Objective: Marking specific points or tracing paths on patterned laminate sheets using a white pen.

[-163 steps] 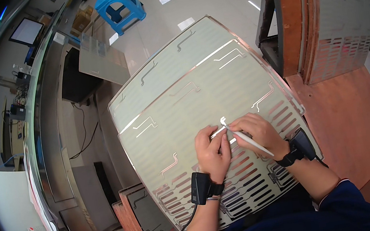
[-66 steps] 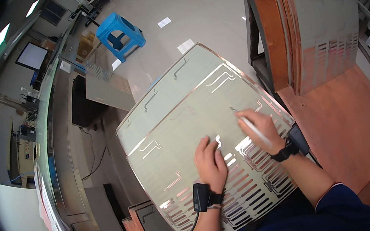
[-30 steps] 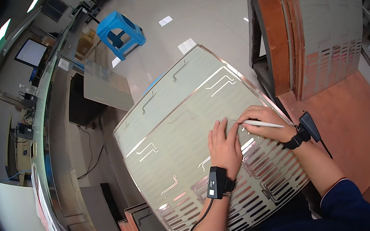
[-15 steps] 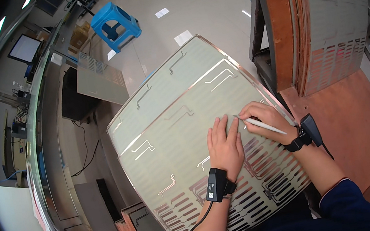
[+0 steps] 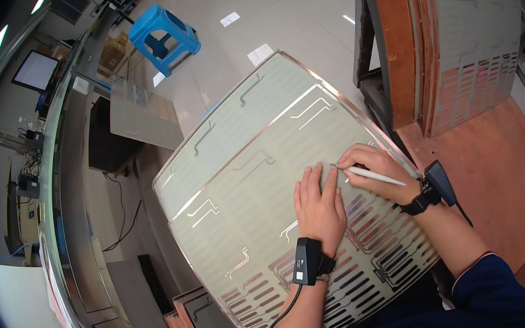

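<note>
A large pale grey-green panel (image 5: pixel 260 192) with shiny copper tracks and rows of slots lies tilted before me. My left hand (image 5: pixel 318 203) rests flat on it, fingers stretched out and holding nothing. Just right of those fingertips, my right hand (image 5: pixel 377 170) pinches a white pen-shaped tool (image 5: pixel 378 177). Its thin tip meets the panel surface, or hovers very near it, beside my left index finger; the exact kind of tool cannot be made out. Each wrist carries a strapped black device with a cable.
Several similar panels (image 5: pixel 476 41) stand in a rack at the right, above a copper-coloured board (image 5: pixel 482 163). More panels (image 5: pixel 209 323) lean at the lower left. A long metal-edged bench (image 5: pixel 89 260) runs along the left. A blue stool (image 5: pixel 163 35) stands on the floor beyond.
The white tool's rear end has tipped slightly upward in the picture, with a tiny shift of my right hand. My left hand stays in place on the panel.
</note>
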`<state>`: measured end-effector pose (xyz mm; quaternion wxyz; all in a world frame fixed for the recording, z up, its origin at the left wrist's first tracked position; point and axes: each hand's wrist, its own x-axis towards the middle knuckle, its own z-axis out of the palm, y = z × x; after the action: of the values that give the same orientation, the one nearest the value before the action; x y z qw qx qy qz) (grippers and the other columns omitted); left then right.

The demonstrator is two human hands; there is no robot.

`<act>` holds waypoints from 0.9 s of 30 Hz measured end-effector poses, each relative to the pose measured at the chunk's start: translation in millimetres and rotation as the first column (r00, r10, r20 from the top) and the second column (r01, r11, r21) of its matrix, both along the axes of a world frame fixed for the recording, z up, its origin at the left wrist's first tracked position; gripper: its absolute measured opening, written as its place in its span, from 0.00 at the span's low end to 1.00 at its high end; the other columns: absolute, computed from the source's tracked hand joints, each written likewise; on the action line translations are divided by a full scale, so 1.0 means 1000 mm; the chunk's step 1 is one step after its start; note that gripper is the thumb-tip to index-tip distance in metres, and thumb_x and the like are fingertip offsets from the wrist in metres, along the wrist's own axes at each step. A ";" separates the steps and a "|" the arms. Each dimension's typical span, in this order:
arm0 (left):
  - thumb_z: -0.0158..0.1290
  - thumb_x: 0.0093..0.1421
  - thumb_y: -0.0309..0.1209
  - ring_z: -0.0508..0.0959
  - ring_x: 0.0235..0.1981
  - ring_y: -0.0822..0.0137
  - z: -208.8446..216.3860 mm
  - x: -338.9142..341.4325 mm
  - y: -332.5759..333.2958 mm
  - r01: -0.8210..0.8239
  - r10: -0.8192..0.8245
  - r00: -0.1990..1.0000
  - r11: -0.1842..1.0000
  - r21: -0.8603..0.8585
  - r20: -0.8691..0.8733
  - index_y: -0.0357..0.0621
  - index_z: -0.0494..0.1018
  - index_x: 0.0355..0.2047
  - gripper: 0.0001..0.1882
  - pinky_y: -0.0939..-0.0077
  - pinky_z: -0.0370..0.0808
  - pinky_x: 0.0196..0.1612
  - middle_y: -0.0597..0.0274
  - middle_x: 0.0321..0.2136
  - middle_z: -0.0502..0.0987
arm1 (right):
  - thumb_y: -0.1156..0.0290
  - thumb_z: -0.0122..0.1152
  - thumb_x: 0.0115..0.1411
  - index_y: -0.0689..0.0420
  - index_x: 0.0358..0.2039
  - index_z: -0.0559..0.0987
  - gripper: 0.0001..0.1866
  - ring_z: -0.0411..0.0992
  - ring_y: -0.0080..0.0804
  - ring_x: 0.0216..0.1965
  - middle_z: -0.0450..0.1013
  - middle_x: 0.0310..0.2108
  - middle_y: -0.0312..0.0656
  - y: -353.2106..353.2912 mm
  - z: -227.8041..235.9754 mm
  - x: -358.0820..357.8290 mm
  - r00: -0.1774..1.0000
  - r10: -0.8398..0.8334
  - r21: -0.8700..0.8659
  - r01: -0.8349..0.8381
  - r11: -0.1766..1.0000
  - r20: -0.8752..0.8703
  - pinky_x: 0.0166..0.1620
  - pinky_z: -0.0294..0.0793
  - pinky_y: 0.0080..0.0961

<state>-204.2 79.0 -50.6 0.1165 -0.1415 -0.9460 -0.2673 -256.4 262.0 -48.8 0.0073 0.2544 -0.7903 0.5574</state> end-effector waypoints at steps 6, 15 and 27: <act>0.52 0.64 0.27 0.67 0.63 0.43 -0.002 0.000 0.000 -0.013 0.012 1.000 1.000 -0.014 -0.011 0.46 0.73 0.58 0.21 0.44 0.60 0.67 0.47 0.60 0.69 | 0.74 0.59 0.57 0.64 0.40 0.76 0.11 0.75 0.38 0.40 0.74 0.39 0.46 -0.001 0.000 0.000 0.997 -0.012 -0.008 0.012 1.000 0.070 0.44 0.73 0.28; 0.52 0.64 0.26 0.67 0.63 0.42 0.001 0.000 0.000 0.000 0.001 1.000 1.000 0.019 -0.011 0.45 0.74 0.57 0.21 0.44 0.60 0.66 0.46 0.59 0.69 | 0.75 0.59 0.57 0.64 0.39 0.77 0.10 0.75 0.36 0.38 0.74 0.37 0.45 -0.001 0.007 0.000 0.991 -0.016 -0.011 0.018 1.000 0.131 0.43 0.73 0.26; 0.52 0.63 0.27 0.67 0.62 0.42 -0.003 0.000 -0.001 0.001 -0.001 1.000 1.000 0.022 -0.026 0.44 0.74 0.57 0.21 0.44 0.61 0.66 0.45 0.59 0.69 | 0.75 0.60 0.57 0.64 0.39 0.78 0.10 0.74 0.29 0.35 0.74 0.35 0.43 -0.004 0.003 0.000 0.984 -0.039 -0.036 0.046 0.998 0.175 0.40 0.72 0.24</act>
<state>-204.3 78.1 -53.9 0.1303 -0.1441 -0.9414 -0.2758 -256.4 257.9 -45.9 -0.0447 0.1875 -0.7821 0.5926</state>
